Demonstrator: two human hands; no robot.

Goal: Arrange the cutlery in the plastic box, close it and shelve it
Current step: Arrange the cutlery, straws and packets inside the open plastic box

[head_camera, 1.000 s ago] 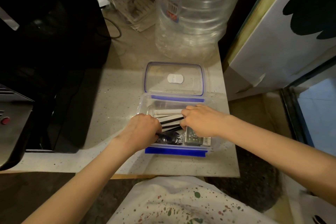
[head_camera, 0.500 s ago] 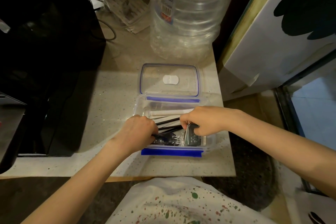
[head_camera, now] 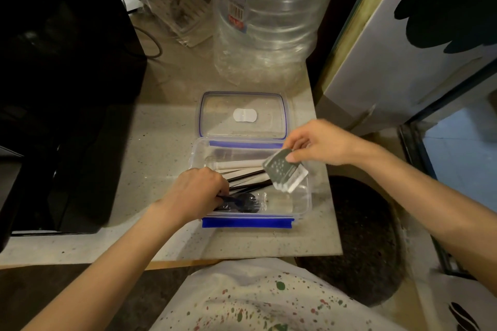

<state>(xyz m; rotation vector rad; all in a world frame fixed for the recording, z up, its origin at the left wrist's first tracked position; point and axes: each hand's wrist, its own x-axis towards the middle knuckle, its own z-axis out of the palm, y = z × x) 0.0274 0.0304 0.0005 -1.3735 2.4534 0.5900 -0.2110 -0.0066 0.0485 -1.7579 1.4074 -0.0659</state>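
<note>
A clear plastic box (head_camera: 304, 204) with blue clips stands open on the counter, and its lid (head_camera: 243, 115) lies flat behind it. Inside are black chopsticks (head_camera: 248, 177), a pale wrapped stick (head_camera: 239, 165) and black plastic cutlery in a clear wrapper (head_camera: 243, 203). My left hand (head_camera: 195, 192) rests in the box's left end, closed on the handles of the black cutlery. My right hand (head_camera: 321, 144) holds a small grey packet with white dots (head_camera: 283, 173) tilted above the box's right side.
A large empty water jug (head_camera: 269, 16) stands behind the box. A black appliance (head_camera: 61, 88) fills the left of the counter, with a power strip (head_camera: 177, 15) and cable behind. A white panel (head_camera: 403, 43) rises on the right. The counter edge runs just below the box.
My right hand has lifted the grey packet out of the box's near right corner, up and to the right. My left hand stays on the black cutlery.
</note>
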